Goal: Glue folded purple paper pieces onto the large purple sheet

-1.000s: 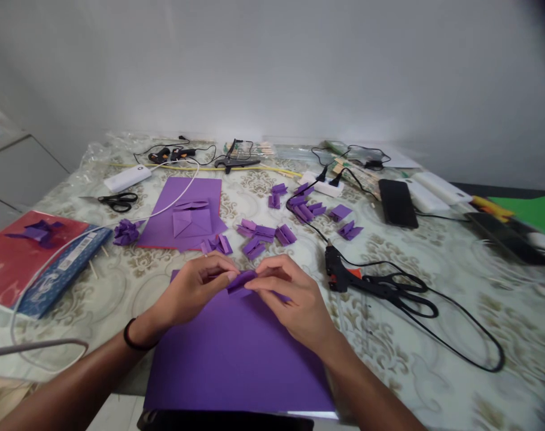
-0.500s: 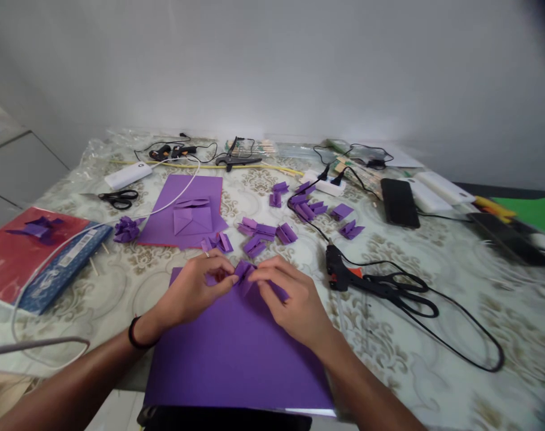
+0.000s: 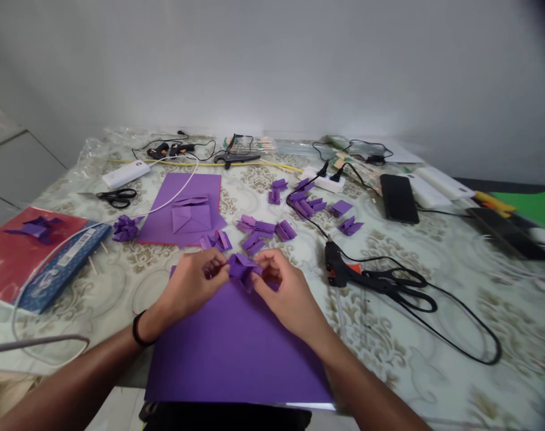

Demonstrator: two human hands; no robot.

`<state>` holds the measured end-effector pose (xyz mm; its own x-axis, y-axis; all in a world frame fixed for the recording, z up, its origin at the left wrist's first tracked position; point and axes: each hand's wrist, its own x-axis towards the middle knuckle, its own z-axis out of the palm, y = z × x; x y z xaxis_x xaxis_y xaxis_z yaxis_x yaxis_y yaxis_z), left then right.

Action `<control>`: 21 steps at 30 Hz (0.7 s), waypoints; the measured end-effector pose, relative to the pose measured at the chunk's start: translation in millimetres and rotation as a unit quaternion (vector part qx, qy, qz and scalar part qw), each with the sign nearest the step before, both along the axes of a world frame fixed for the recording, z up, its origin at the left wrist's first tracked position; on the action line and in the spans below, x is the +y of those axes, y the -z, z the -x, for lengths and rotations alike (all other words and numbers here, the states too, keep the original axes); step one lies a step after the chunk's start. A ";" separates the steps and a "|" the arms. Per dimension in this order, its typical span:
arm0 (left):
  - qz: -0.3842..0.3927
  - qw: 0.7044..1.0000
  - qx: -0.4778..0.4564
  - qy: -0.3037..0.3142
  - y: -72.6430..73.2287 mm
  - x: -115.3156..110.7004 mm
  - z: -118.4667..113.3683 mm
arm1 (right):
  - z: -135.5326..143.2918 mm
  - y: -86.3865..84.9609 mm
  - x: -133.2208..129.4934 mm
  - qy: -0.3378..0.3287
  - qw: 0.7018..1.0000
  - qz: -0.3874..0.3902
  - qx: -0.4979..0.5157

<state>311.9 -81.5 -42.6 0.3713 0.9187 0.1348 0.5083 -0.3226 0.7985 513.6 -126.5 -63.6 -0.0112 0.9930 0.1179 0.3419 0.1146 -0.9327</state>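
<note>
A small folded purple paper piece (image 3: 242, 267) is pinched between both hands, above the far edge of a large purple sheet (image 3: 236, 353). My left hand (image 3: 194, 281) grips its left side between thumb and fingers. On the other side, my right hand (image 3: 283, 293) holds it with thumb and fingertips. Just beyond my hands lie several more folded purple paper pieces (image 3: 285, 230) in a loose scatter. An envelope-like purple paper fold (image 3: 191, 216) rests on another purple sheet (image 3: 167, 185) at the left.
A black hot glue gun (image 3: 337, 263) lies right of my hands, beside black-handled scissors (image 3: 402, 287) and a looping cord. Further off are a phone (image 3: 398, 199) and a white power strip (image 3: 328, 179). At left are scissors (image 3: 117, 197) and a red-and-blue packet (image 3: 52, 263).
The folded paper piece has turned and lifted slightly, so its upper folds now show. My right fingers have shifted from its front face to its right side.
</note>
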 end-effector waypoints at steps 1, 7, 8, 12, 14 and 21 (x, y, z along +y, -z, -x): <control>-0.011 1.000 0.002 -0.008 -0.1 0.4 0.2 | -0.3 0.4 0.1 0.003 1.000 0.005 -0.001; -0.046 0.999 0.018 -0.019 1.4 0.9 1.0 | -0.1 3.2 1.1 0.010 1.000 0.016 -0.017; -0.049 0.998 0.020 -0.019 1.5 0.9 1.2 | 0.0 3.2 1.3 0.010 1.000 0.016 -0.015; -0.043 0.999 0.025 -0.017 -0.3 0.8 2.1 | 0.0 1.4 2.0 0.013 1.000 0.018 0.004; -0.033 0.999 0.024 -0.013 -2.4 1.0 2.7 | -0.8 0.2 2.2 0.016 0.999 0.033 0.011; 0.038 0.998 -0.028 0.036 -2.0 4.9 5.3 | -4.3 -0.7 1.7 -0.013 0.998 0.063 -0.025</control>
<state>306.6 -76.6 -40.6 0.4296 0.8987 0.0886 0.4395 -0.2937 0.8489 518.0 -124.8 -62.9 -0.0401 0.9992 -0.0087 0.3868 0.0075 -0.9221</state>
